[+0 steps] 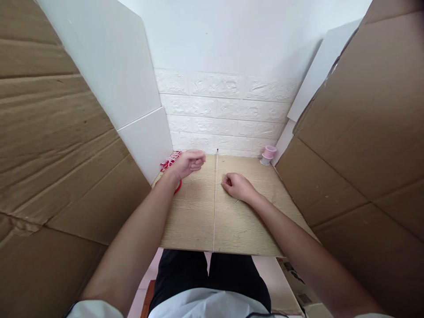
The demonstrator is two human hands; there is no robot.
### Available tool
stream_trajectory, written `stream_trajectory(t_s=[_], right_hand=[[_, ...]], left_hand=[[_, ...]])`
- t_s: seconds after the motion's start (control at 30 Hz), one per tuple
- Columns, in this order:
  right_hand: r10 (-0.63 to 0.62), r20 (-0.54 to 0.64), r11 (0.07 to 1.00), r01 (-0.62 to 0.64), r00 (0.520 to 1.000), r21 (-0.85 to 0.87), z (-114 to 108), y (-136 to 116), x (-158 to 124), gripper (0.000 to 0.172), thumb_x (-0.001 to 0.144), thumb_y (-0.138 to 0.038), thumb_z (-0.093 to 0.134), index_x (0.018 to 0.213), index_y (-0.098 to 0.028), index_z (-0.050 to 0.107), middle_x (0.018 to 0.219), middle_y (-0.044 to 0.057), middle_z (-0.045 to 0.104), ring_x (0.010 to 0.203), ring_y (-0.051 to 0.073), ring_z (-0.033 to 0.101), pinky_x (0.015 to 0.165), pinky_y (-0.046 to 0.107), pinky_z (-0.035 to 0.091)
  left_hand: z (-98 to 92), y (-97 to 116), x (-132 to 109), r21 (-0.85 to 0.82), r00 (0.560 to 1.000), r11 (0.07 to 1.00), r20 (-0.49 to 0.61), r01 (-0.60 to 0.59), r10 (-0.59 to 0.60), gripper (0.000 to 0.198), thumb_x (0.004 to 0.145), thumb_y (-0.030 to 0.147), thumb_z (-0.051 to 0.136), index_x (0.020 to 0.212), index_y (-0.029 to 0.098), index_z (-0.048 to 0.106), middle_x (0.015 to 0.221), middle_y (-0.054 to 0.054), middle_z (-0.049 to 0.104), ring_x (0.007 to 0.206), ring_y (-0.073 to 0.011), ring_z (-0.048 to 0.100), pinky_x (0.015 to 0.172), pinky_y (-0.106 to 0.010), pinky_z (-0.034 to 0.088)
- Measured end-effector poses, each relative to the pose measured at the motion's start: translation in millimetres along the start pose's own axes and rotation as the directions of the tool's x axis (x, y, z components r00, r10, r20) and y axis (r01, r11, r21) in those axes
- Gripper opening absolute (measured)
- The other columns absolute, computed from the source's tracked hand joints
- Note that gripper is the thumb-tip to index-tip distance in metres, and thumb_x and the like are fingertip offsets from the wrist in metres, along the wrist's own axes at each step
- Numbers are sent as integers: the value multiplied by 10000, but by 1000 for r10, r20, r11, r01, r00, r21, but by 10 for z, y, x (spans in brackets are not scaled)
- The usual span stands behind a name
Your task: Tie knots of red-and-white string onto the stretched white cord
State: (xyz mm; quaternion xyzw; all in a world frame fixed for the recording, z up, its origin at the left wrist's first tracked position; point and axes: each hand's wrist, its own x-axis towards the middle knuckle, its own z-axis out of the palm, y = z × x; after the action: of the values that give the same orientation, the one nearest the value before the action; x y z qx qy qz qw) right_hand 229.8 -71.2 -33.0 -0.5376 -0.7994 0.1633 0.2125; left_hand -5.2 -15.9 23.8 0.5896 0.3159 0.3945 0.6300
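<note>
Over the far left part of the wooden tabletop, my left hand (190, 163) is raised with its fingers curled closed; whatever it pinches is too fine to see. My right hand (237, 185) rests lower and to the right, thumb and forefinger pressed together. A thin pale thread (225, 170) shows at its fingertips. Below that hand, a short, thin light piece (236, 202) sticks out, its kind unclear. Faint thread (195, 179) also lies below my left hand. Partly hidden by my left wrist is a red ring-shaped thing (178, 187).
Red-and-white netted cord (170, 160) lies in the back left corner. A pink spool (269, 152) sits on a whitish spool (265, 160) at the back right. Cardboard walls (56, 132) flank the table (188, 225), which has a central seam; a white brick-patterned wall (198, 106) stands behind.
</note>
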Motion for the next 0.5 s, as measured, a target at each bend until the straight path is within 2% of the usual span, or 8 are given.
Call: stream_trajectory(t_s=[0.07, 0.13, 0.17, 0.33, 0.5], right_hand=[[-8, -9, 1000, 8, 1000, 0, 7, 7, 1, 124, 889, -261, 563, 803, -186, 613, 799, 27, 654, 706, 131, 538, 632, 247, 332], [-13, -26, 1000, 13, 1000, -3, 15, 9, 4, 115, 892, -254, 565, 813, -184, 613, 825, 32, 653, 738, 134, 544, 652, 246, 339], [-14, -37, 1000, 14, 999, -7, 18, 8, 4, 108, 890, -250, 570, 816, -184, 612, 837, 35, 651, 756, 136, 546, 665, 246, 343], [-32, -76, 999, 30, 997, -21, 32, -4, -1, 98, 887, -252, 586, 817, -186, 605, 881, 39, 637, 803, 143, 541, 708, 254, 353], [-33, -75, 999, 30, 997, -36, 57, 11, 4, 111, 895, -262, 581, 816, -187, 597, 888, 39, 630, 819, 148, 541, 717, 261, 353]], left_hand=[[72, -88, 54, 334, 998, 941, -40, 52, -41, 185, 666, 323, 754, 703, 157, 681, 530, 41, 449, 464, -64, 316, 472, -249, 252], [128, -175, 91, 557, 998, 830, 19, 38, -58, 209, 628, 317, 763, 758, 159, 720, 615, 20, 569, 554, -93, 443, 529, -251, 313], [143, -210, 102, 621, 995, 784, 52, 31, -80, 231, 618, 329, 762, 773, 161, 729, 611, 22, 573, 572, -103, 463, 537, -251, 315], [128, -279, 114, 754, 982, 657, 124, 1, -144, 310, 628, 384, 752, 856, 174, 738, 548, 47, 497, 528, -104, 426, 504, -252, 270], [112, -301, 140, 830, 972, 557, 151, -25, -181, 272, 690, 405, 703, 820, 167, 728, 643, 14, 594, 578, -115, 477, 532, -250, 321]])
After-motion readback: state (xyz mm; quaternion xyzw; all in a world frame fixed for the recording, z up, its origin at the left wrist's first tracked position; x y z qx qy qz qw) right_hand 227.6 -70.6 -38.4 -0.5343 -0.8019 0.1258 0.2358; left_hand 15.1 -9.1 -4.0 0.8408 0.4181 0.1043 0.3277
